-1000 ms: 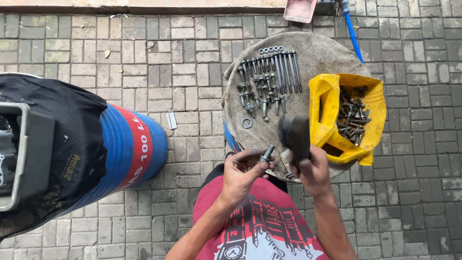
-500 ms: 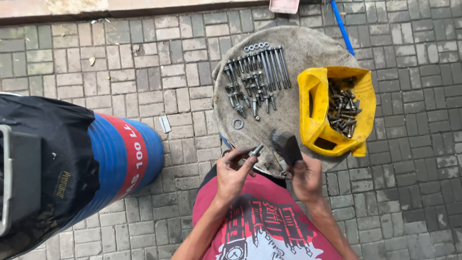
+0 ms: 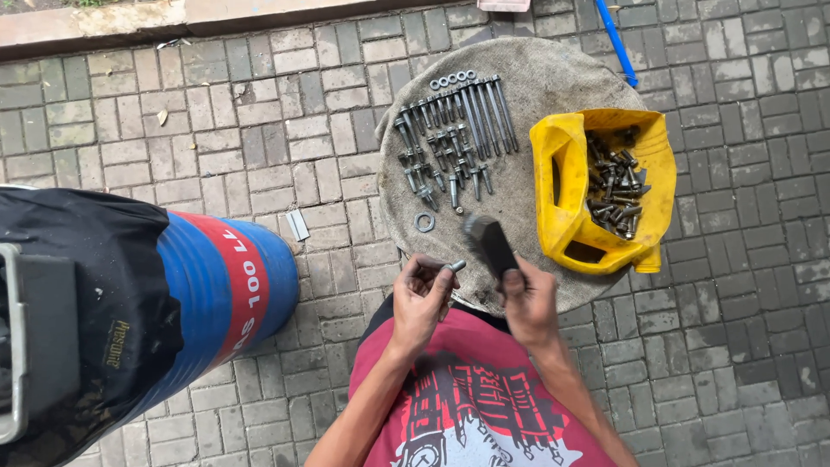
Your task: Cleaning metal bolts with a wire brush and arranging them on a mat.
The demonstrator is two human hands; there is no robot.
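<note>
outdoor workshop yard, grey paving-block ground (image 3: 259,130), blue steel drum (image 3: 233,285), bolts in rows (image 3: 454,130) on cloth-covered round counter (image 3: 553,78), yellow cut jerrycan (image 3: 562,190) of loose bolts

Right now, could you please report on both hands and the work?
Left hand grips small grey metal bolt. Right hand grips dark brush. Nothing between them.

Bare grey cloth-covered round table (image 3: 553,78) lies open ahead of my hands. Rows of grey steel bolts (image 3: 454,130) block the left; the yellow cut plastic container (image 3: 566,186) blocks the right.
</note>
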